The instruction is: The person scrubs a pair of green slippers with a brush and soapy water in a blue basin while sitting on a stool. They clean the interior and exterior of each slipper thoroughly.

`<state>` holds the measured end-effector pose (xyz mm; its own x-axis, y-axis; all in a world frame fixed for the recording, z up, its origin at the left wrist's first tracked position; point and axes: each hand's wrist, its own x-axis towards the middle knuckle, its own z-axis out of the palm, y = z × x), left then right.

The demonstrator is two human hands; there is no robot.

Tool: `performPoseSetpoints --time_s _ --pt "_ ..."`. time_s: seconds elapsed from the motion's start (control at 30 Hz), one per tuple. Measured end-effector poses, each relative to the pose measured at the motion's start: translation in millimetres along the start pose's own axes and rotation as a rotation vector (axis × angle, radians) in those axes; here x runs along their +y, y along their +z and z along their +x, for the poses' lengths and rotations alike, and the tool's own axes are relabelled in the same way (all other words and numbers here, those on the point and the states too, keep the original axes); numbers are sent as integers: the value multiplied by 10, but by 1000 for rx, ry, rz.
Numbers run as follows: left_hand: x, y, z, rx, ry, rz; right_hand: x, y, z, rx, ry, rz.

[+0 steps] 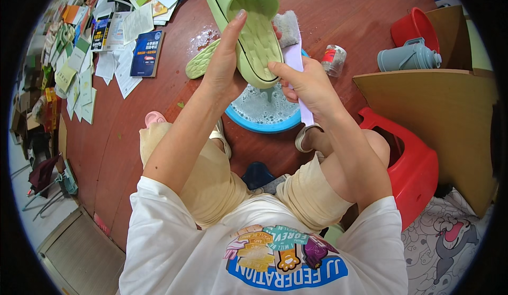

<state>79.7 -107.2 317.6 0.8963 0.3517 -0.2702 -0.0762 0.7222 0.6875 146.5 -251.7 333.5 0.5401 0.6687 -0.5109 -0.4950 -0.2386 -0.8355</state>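
My left hand (228, 59) grips a green slide slipper (260, 45) by its side, thumb along the strap opening. The slipper is tilted, toe end away from me, its quilted footbed facing me. In my right hand (309, 84) is a scrub brush (293, 59) with a lilac handle and pale grey bristles; the thumb also touches the slipper's heel. Beneath both hands stands a blue basin (264, 127) of foamy, bubbly water (254, 104), partly hidden by the slipper. A second green slipper (202, 59) lies on the floor left of the basin.
Books and papers (137, 23) lie spread on the red-brown floor at the left, one a blue book (147, 53). A clear plastic jar (334, 60) stands right of the basin. Further right are a grey-blue thermos flask (408, 55), a red bucket (414, 29) and a red plastic stool (416, 168).
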Motion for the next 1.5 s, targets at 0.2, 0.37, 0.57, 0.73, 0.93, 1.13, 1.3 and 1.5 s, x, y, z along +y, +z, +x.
performPoseSetpoints --time_s 0.2,0.37,0.57,0.73,0.93,1.13,1.3,1.5 --pt "-4 -13 7 0 -5 2 -13 -83 4 -89 20 45" --pt "-10 -50 15 4 8 38 0 -83 16 -100 17 49" --pt "14 -13 -3 -8 -4 -56 -26 -70 -7 -100 32 56" --pt "2 -29 -11 -16 22 1 -13 -28 -11 -69 10 39" --pt "9 9 -21 17 15 20 -12 -92 -4 -105 22 63" --pt "9 5 -11 -14 -21 -71 -59 -160 27 -102 113 132" --pt "-19 9 -22 -65 -32 -67 -52 -142 48 5 27 -24" --pt "-56 56 -66 -15 -51 -26 -46 -108 58 39 -38 -48"
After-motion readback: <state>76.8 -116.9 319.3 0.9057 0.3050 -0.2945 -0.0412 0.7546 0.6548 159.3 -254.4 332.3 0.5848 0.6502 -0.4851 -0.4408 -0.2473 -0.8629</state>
